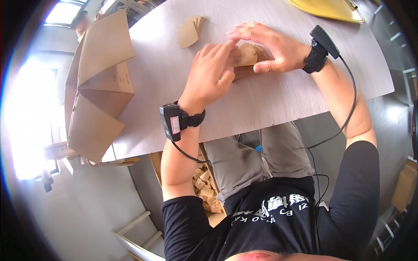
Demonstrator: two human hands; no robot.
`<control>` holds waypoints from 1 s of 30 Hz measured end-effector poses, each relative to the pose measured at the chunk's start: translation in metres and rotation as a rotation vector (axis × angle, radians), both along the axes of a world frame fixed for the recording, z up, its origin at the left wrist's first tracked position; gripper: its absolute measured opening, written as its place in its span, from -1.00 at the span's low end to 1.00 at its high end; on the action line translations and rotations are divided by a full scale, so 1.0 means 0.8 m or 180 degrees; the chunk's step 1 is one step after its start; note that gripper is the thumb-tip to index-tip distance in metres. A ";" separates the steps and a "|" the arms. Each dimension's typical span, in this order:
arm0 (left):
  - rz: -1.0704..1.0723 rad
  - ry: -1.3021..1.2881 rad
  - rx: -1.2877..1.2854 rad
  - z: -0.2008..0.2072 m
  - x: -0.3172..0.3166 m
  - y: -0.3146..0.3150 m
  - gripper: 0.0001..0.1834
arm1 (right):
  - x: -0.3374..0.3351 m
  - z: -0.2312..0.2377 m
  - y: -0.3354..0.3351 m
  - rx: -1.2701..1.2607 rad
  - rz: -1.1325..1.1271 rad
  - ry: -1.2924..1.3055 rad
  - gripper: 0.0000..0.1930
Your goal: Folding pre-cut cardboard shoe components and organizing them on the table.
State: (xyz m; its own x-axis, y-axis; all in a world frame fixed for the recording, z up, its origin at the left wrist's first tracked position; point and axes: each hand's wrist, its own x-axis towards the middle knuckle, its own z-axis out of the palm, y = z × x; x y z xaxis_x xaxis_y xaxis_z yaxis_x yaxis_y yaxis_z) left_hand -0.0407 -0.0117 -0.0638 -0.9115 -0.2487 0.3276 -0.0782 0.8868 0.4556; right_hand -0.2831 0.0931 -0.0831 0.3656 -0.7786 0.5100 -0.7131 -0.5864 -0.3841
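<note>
Both hands meet over the table around a small bundle of tan cardboard pieces (pixel 248 56) with rounded edges. My left hand (pixel 211 71) is closed against the bundle's left end, its fingertips partly hidden there. From the right, my right hand (pixel 281 48) arches around the same bundle, fingers stretched along the far side and thumb apart on the near side. Under the bundle, more brown cardboard shows, mostly covered by the hands. A fanned group of similar cardboard pieces (pixel 189 32) lies on the table beyond my left hand.
An open cardboard box (pixel 104 56) with spread flaps stands at the table's left. Below the near table edge (pixel 278 117), a box holds many small cardboard pieces (pixel 204 187). A yellow object (pixel 331 8) sits at the far right. Cables (pixel 355 91) run from both wrist devices.
</note>
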 end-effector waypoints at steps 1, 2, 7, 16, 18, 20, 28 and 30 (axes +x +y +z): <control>0.0007 0.0195 0.0107 0.000 0.000 -0.001 -0.30 | 0.001 0.007 -0.001 -0.0033 0.0104 -0.0176 -0.36; 0.0008 0.0193 0.0107 0.000 0.001 -0.003 -0.30 | 0.002 0.011 -0.001 -0.0067 0.0210 -0.0350 -0.41; 0.0230 0.0347 0.0382 -0.003 -0.001 -0.003 -0.62 | -0.004 0.008 -0.002 -0.0468 -0.0037 -0.0119 -0.69; 0.0136 0.0102 -0.0138 0.000 -0.004 0.002 -0.68 | 0.004 0.002 0.003 0.0365 -0.0113 0.0113 -0.70; 0.0254 0.0217 -0.0294 -0.005 -0.006 -0.003 -0.70 | 0.008 0.000 0.002 0.0374 -0.0373 -0.0115 -0.72; 0.0370 0.0333 -0.0452 -0.008 -0.007 -0.004 -0.72 | 0.007 0.000 -0.003 0.0023 -0.0405 -0.0186 -0.75; -0.0762 0.0396 0.2502 0.005 0.006 0.003 -0.37 | 0.019 0.023 0.005 -0.0650 -0.0304 -0.0834 -0.88; -0.0787 0.0240 0.2800 0.008 0.010 0.004 -0.28 | 0.027 0.034 0.010 -0.0639 0.0023 -0.0954 -0.87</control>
State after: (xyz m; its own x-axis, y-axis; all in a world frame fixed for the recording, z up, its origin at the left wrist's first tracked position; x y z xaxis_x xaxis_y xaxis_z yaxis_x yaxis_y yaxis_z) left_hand -0.0327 -0.0089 -0.0575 -0.9559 -0.2372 0.1731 0.1249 0.2051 0.9707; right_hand -0.2612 0.1008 -0.0556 0.1820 -0.6499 0.7380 -0.5818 -0.6762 -0.4520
